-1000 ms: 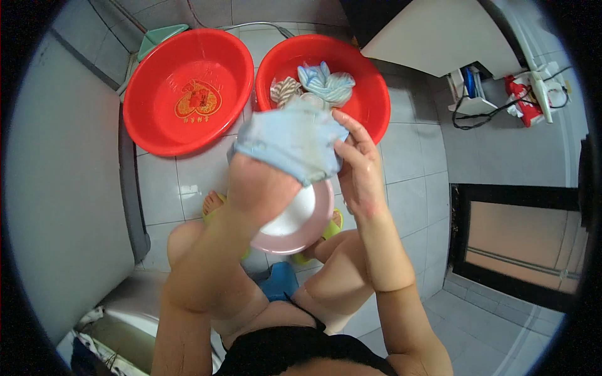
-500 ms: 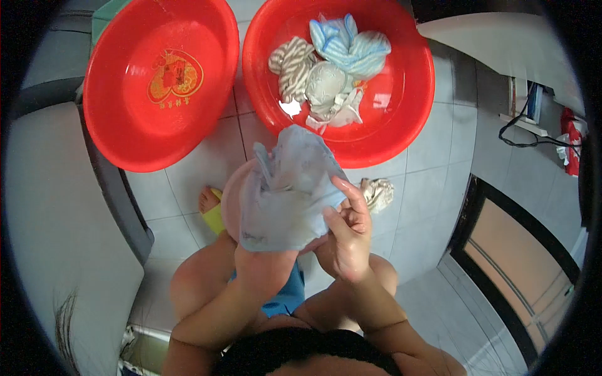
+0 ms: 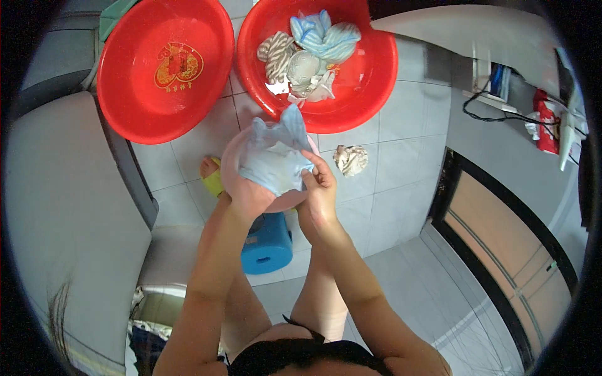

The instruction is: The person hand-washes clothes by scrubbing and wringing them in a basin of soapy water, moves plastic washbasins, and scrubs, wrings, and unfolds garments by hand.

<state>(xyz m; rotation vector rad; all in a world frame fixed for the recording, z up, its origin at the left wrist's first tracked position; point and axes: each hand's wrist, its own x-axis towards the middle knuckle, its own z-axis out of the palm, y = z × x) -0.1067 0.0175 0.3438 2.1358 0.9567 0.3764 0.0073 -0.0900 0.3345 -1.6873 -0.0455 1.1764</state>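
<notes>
A wet, light blue piece of cloth, which looks like a pair of underpants point(image 3: 268, 164), is spread over a pink basin point(image 3: 229, 169). My right hand point(image 3: 321, 188) pinches its right edge between thumb and fingers. My left hand point(image 3: 253, 195) is under the near left side of the cloth, which covers its fingers, so their grip is hidden. Both hands are held low in front of my legs, close to the basin's near rim.
A red basin point(image 3: 382, 88) holds several wet cloths; another red basin point(image 3: 125, 94) leans at the left. A crumpled pale cloth point(image 3: 351, 160) lies on the tiles. Behind the pink basin is a blue stool point(image 3: 268, 250). A grey appliance-like panel point(image 3: 75, 207) lines the left.
My body has risen, and the blue stool between my legs now shows. My arms reach farther down, and the blue cloth has moved slightly up and left in view, still in my hands.
</notes>
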